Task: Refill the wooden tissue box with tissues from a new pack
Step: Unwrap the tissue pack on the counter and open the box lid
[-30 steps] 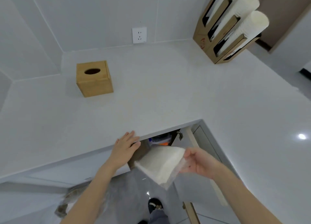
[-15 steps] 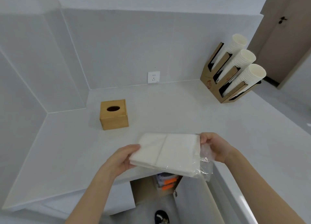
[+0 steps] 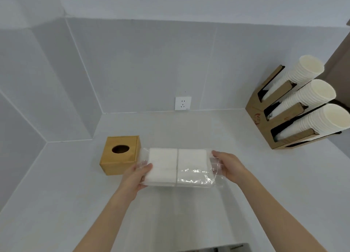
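head view: left hand and right hand each grip an end of the clear-wrapped tissue pack, long axis left-right, over the counter. wooden tissue box just left, its oval opening dark.

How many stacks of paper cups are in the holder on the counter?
3. They lie in the cardboard holder at the right: top stack, middle stack, bottom stack.
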A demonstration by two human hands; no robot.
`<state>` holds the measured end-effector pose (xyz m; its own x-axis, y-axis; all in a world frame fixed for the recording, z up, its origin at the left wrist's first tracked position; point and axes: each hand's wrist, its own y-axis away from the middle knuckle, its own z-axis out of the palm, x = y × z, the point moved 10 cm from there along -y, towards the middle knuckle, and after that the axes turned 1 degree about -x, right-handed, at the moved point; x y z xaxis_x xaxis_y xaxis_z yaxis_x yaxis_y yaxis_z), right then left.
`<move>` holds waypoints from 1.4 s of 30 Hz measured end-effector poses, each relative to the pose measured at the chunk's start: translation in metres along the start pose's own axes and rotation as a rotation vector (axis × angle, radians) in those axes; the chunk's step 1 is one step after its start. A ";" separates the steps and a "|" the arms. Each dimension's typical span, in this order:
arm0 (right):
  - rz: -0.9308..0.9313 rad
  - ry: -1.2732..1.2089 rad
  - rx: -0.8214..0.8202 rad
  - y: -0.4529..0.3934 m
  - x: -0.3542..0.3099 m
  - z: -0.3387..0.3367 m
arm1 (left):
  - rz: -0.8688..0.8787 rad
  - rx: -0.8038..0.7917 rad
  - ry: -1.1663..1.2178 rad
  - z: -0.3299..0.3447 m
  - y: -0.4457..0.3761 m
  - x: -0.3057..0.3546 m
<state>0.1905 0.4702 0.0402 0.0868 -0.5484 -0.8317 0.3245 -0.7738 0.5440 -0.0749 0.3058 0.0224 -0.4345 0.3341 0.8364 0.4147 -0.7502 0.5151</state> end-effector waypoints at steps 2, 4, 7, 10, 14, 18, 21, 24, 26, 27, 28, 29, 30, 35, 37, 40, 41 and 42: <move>0.001 -0.011 0.015 -0.021 -0.002 -0.005 | -0.001 0.055 -0.002 0.007 -0.013 -0.002; 0.014 -0.013 0.021 -0.033 0.000 -0.005 | 0.000 0.122 -0.039 0.009 -0.022 -0.006; 0.041 0.004 0.011 -0.050 0.008 -0.003 | -0.009 0.233 -0.148 0.007 -0.035 -0.014; 0.058 0.084 0.010 -0.067 0.014 -0.002 | 0.002 0.310 -0.270 0.004 -0.046 -0.016; 0.041 0.187 0.019 -0.085 0.022 0.003 | 0.051 0.390 -0.414 -0.005 -0.051 -0.017; 0.043 0.279 0.019 -0.094 0.026 0.010 | 0.096 0.452 -0.497 -0.010 -0.052 -0.012; 0.063 0.308 0.054 -0.097 0.031 0.007 | 0.098 0.449 -0.521 -0.007 -0.052 -0.010; 0.089 0.354 0.078 -0.096 0.034 0.002 | 0.089 0.390 -0.546 -0.004 -0.054 -0.011; 0.095 0.421 0.089 -0.094 0.035 -0.003 | 0.087 0.325 -0.586 0.000 -0.054 -0.012; 0.096 0.453 0.092 -0.093 0.035 -0.005 | 0.106 0.294 -0.621 0.004 -0.052 -0.012; 0.094 0.482 0.097 -0.092 0.034 -0.007 | 0.142 0.268 -0.676 0.008 -0.050 -0.009; 0.087 0.512 0.108 -0.090 0.033 -0.009 | 0.190 0.246 -0.758 0.013 -0.046 -0.006; 0.073 0.555 0.120 -0.089 0.030 -0.010 | 0.236 0.230 -0.861 0.019 -0.042 -0.004; -0.024 0.713 0.171 -0.086 0.015 -0.008 | 0.368 0.127 -1.186 0.045 -0.041 -0.001; 0.009 0.626 0.181 -0.089 0.015 -0.008 | 0.336 0.101 -1.182 0.048 -0.053 0.003; 0.049 0.536 0.183 -0.096 0.016 -0.008 | 0.249 0.107 -1.152 0.044 -0.077 0.012; 0.058 0.484 0.185 -0.098 0.017 -0.009 | 0.235 0.094 -1.196 0.044 -0.085 0.014; 0.067 0.422 0.186 -0.099 0.017 -0.009 | 0.221 0.072 -1.259 0.045 -0.093 0.015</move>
<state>0.1686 0.5403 -0.0293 0.4904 -0.4519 -0.7452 0.1342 -0.8057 0.5770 -0.0842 0.4063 -0.0050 0.6855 0.5437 0.4842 0.4401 -0.8392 0.3194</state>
